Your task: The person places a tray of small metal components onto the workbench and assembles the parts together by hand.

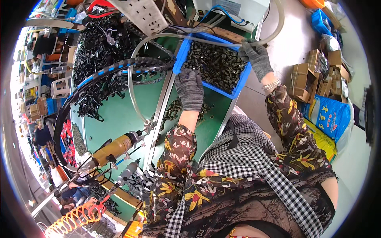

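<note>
My left hand point(189, 89), in a grey knit glove, is at the near left corner of a blue plastic bin point(179, 61). Its fingers are curled down at the rim, and what they hold, if anything, is hidden. Dark ring-like metal fittings point(216, 65) fill the bin in a loose heap. Beyond the bin's far right corner, my right hand point(257, 59), also gloved, closes around a clear flexible hose point(274, 35). That hose arches across the back of the bin and bends down to a metal fitting on a gold cylinder tool point(115, 150).
Black plastic parts point(99, 59) lie piled on the green bench point(103, 131) at left, crossed by a black-wrapped cable point(99, 73). Loose fittings point(172, 111) lie by my left wrist. A white machine point(242, 12) stands behind the bin; cardboard boxes point(303, 81) sit at right.
</note>
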Demonstrator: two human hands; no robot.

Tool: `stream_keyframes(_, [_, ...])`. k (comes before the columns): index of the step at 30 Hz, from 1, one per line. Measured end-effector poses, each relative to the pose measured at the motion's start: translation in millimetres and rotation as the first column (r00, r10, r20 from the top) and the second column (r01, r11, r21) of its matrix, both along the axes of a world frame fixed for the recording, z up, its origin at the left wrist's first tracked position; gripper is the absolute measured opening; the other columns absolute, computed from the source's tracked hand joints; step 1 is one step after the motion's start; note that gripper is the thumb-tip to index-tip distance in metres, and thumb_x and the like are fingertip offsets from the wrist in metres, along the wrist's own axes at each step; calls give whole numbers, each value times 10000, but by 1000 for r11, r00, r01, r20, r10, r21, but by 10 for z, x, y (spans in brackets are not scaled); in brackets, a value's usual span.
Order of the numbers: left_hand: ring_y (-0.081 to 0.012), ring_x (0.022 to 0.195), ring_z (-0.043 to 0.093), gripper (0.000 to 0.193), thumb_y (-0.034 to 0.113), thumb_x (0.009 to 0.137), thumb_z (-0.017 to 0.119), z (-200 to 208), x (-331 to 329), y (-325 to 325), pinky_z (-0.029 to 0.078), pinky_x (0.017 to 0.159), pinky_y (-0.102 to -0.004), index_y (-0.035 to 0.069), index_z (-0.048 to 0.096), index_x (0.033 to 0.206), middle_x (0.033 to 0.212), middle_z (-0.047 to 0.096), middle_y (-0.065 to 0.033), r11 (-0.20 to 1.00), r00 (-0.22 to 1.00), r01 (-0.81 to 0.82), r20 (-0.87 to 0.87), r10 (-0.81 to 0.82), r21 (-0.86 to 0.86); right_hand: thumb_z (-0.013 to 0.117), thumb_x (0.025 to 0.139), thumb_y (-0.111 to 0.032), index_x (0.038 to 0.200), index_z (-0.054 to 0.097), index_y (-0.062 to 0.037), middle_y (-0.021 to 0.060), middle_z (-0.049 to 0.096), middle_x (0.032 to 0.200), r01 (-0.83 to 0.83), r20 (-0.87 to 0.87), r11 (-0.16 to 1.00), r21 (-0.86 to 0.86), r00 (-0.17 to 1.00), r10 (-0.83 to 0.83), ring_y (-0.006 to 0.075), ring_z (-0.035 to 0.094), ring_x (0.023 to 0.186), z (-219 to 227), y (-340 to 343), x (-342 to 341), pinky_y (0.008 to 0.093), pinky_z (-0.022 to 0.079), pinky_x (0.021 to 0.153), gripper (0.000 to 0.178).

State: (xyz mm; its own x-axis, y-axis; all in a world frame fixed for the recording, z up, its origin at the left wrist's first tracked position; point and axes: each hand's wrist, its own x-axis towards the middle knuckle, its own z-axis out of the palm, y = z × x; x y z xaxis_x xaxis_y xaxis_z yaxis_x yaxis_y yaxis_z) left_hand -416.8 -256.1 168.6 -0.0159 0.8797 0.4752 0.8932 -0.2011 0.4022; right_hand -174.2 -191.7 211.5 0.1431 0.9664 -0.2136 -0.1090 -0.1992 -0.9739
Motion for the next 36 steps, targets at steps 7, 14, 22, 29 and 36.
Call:
stream_keyframes(7, [-283, 930, 529, 157, 93, 732, 690, 18, -43, 32, 445, 809, -403, 91, 646, 883, 965, 590, -91, 998, 998, -46, 36, 47, -35, 678, 869, -254, 1086, 577, -30, 37, 646, 878, -62, -30, 997, 45, 998, 64, 109, 622, 714, -178, -321, -34, 225, 494, 585, 328])
stream_keyframes(14, [-315, 939, 552, 228, 282, 702, 712, -14, 2, 470, 423, 831, -471, 170, 658, 893, 943, 624, -81, 987, 980, -86, -189, 60, -137, 720, 836, -216, 1116, 579, -21, 44, 651, 887, -119, 42, 991, 66, 992, 117, 102, 612, 770, -230, -558, -89, 233, 511, 666, 369])
stream_keyframes(22, [-334, 1072, 531, 358, 337, 757, 699, -7, 218, 827, 404, 929, -472, 156, 638, 1059, 1068, 628, -104, 900, 973, -93, -232, -9, -425, 690, 861, -185, 1136, 575, -8, 45, 652, 918, -114, 76, 990, 84, 991, 107, 101, 603, 775, -245, -686, -100, 239, 510, 700, 347])
stream_keyframes(29, [-361, 941, 591, 277, 244, 776, 691, -9, 348, 1049, 479, 857, -424, 110, 665, 1018, 1033, 644, -130, 819, 976, 18, -167, -139, -574, 664, 885, -192, 1111, 610, -42, 11, 629, 849, -66, 103, 998, 21, 993, 64, 71, 539, 689, -272, -660, 9, 222, 458, 605, 277])
stream_keyframes(36, [-347, 918, 613, 215, 197, 764, 697, -887, -294, 1271, 495, 801, -429, 74, 672, 938, 937, 653, -159, 894, 905, 135, 420, 64, -427, 664, 886, -231, 1094, 622, -44, -13, 616, 818, -132, 6, 989, 62, 991, 132, 65, 513, 665, -186, -582, -328, 215, 440, 586, 283])
